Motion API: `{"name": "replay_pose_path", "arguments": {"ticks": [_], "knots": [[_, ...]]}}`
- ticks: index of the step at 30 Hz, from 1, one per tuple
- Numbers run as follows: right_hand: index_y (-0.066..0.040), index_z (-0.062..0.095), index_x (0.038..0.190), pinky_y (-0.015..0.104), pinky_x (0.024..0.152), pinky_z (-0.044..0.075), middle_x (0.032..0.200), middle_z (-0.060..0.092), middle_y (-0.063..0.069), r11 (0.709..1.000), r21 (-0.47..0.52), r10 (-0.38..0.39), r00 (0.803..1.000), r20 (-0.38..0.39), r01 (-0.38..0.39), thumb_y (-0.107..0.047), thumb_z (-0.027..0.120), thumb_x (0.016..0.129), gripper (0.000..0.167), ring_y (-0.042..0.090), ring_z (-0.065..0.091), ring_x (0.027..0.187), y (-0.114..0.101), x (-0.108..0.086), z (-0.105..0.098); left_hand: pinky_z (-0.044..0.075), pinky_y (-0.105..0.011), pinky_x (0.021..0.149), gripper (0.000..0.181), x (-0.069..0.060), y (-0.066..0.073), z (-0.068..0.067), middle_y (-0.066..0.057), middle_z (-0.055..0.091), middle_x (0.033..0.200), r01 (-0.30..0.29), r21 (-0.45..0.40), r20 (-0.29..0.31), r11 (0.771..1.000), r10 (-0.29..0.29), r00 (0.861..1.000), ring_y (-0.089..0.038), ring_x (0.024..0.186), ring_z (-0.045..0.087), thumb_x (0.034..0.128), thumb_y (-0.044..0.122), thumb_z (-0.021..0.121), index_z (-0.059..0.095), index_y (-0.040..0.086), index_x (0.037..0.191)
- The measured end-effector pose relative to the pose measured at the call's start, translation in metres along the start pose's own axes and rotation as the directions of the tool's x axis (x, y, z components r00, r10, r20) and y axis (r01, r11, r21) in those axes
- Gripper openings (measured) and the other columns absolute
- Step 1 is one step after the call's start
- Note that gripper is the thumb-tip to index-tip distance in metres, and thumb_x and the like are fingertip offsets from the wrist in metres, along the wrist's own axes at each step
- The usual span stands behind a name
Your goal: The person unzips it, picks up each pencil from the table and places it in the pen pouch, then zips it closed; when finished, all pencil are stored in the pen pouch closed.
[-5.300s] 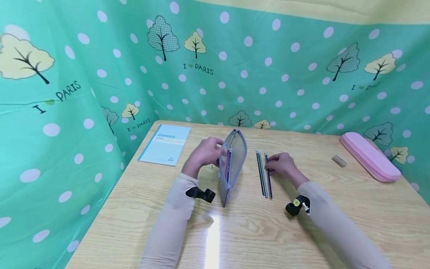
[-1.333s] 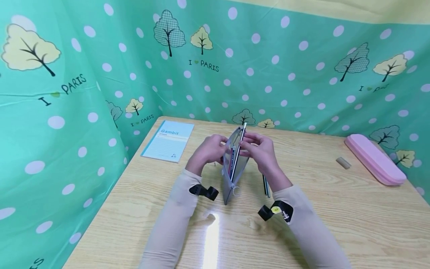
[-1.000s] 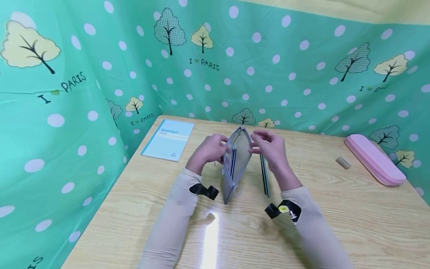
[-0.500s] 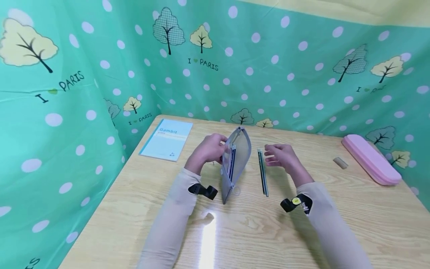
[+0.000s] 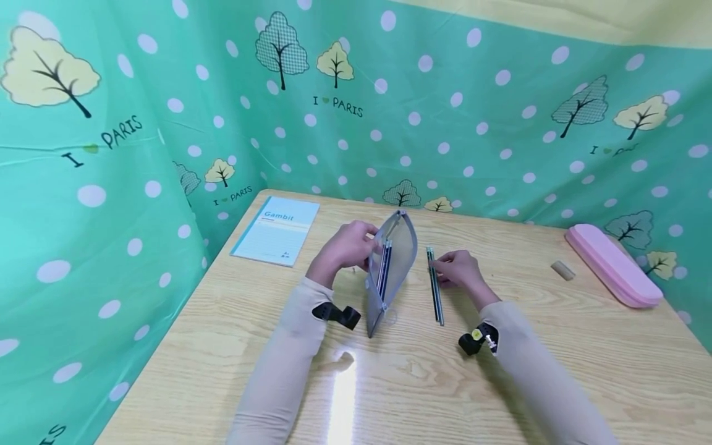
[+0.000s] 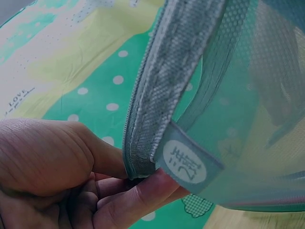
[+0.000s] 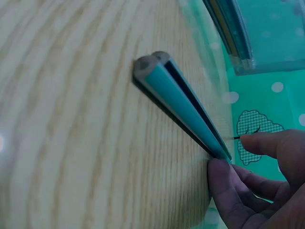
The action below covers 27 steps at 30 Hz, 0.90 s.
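Observation:
My left hand (image 5: 346, 248) pinches the rim of a grey mesh zip pencil pouch (image 5: 403, 259), standing on its edge with its mouth wide. Thumb and fingers meet at the zip's end, beside a small fabric tag (image 6: 185, 160) in the left wrist view. Several pencils (image 5: 384, 272) stand inside the pouch. To its right, two dark and teal pencils (image 5: 436, 293) lie side by side on the table. My right hand (image 5: 458, 270) is at their far end; in the right wrist view one digit touches them while another (image 7: 259, 143) stays apart.
A light blue notebook (image 5: 276, 232) lies at the table's back left. On the right are a small grey-brown block (image 5: 562, 270) and a pink pencil case (image 5: 612, 266). A green patterned curtain (image 5: 478, 123) hangs behind the wooden table (image 5: 400, 383).
A pencil that lay under my right hand has gone into the pouch. That hand has since let go, drawn back right, and come to the two remaining pencils. My left hand keeps its grip.

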State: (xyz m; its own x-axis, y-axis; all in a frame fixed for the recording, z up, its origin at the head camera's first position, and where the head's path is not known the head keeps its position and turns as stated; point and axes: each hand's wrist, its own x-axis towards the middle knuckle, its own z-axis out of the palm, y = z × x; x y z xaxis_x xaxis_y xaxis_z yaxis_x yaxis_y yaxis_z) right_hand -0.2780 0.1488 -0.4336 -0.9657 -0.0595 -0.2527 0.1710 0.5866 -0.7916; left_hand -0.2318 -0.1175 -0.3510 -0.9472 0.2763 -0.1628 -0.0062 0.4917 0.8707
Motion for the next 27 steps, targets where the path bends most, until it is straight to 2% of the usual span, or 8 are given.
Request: {"name": "replay_pose_path", "arguments": {"ticks": [2,9,13,18,23,27], "knots": [[0.012,0.066,0.12,0.027,0.064,0.065,0.094,0.07,0.015,1.0,-0.025,0.006,1.0,-0.015,-0.006,-0.016,0.069,0.098,0.036,0.011,0.068,0.066,0.0013,0.0011,0.0018,0.066,-0.035,0.067,0.038,0.0006,-0.0003,0.0002,-0.022,0.074,0.114,0.001,-0.001,0.005,1.0,-0.001,1.0,-0.021,0.068,0.073,0.1031,0.0,0.053,0.057,-0.008,0.14],[0.011,0.067,0.115,0.029,0.064,0.065,0.094,0.074,0.019,0.998,-0.066,-0.015,1.0,-0.012,0.014,-0.004,0.071,0.095,0.026,0.012,0.07,0.063,0.0003,0.0009,0.003,0.066,-0.032,0.065,0.036,0.0018,-0.001,-0.0014,-0.022,0.074,0.112,-0.004,0.009,0.013,1.0,0.004,1.0,-0.022,0.071,0.074,0.1027,0.0,0.055,0.058,-0.007,0.138],[0.013,0.067,0.113,0.028,0.061,0.065,0.09,0.074,0.019,0.996,-0.085,-0.041,0.999,-0.016,0.039,-0.001,0.07,0.094,0.024,0.013,0.071,0.06,0.0,-0.0002,0.0034,0.067,-0.039,0.071,0.037,0.0016,-0.0008,-0.0021,-0.023,0.074,0.115,-0.014,0.009,0.019,1.0,0.013,1.0,-0.022,0.07,0.074,0.1023,0.0,0.057,0.058,-0.008,0.138],[0.013,0.069,0.11,0.028,0.061,0.065,0.093,0.074,0.024,0.983,-0.162,-0.094,0.995,-0.039,0.087,-0.001,0.071,0.093,0.022,0.017,0.073,0.062,0.0001,-0.002,0.0036,0.066,-0.047,0.078,0.035,0.0006,0.0006,-0.0036,-0.024,0.073,0.116,-0.021,-0.006,0.015,1.0,0.021,1.0,-0.021,0.067,0.073,0.102,0.0,0.057,0.059,-0.008,0.137],[0.013,0.07,0.109,0.027,0.057,0.063,0.092,0.074,0.024,0.97,-0.223,-0.118,0.991,-0.065,0.101,0.0,0.073,0.091,0.023,0.015,0.07,0.057,0.002,-0.0036,0.0047,0.067,-0.039,0.07,0.034,0.0003,0.0006,-0.0024,-0.022,0.074,0.115,-0.022,-0.004,0.012,1.0,0.022,1.0,-0.021,0.067,0.073,0.1029,0.0,0.056,0.06,-0.007,0.136],[0.012,0.07,0.11,0.026,0.057,0.063,0.091,0.074,0.022,0.965,-0.244,-0.118,0.99,-0.076,0.096,0.0,0.072,0.09,0.024,0.012,0.068,0.056,0.003,-0.005,0.0056,0.067,-0.04,0.071,0.036,0.0001,-0.0004,-0.0013,-0.022,0.074,0.115,-0.019,0.0,0.012,1.0,0.019,1.0,-0.022,0.069,0.073,0.1043,0.001,0.052,0.057,-0.008,0.138]]}}
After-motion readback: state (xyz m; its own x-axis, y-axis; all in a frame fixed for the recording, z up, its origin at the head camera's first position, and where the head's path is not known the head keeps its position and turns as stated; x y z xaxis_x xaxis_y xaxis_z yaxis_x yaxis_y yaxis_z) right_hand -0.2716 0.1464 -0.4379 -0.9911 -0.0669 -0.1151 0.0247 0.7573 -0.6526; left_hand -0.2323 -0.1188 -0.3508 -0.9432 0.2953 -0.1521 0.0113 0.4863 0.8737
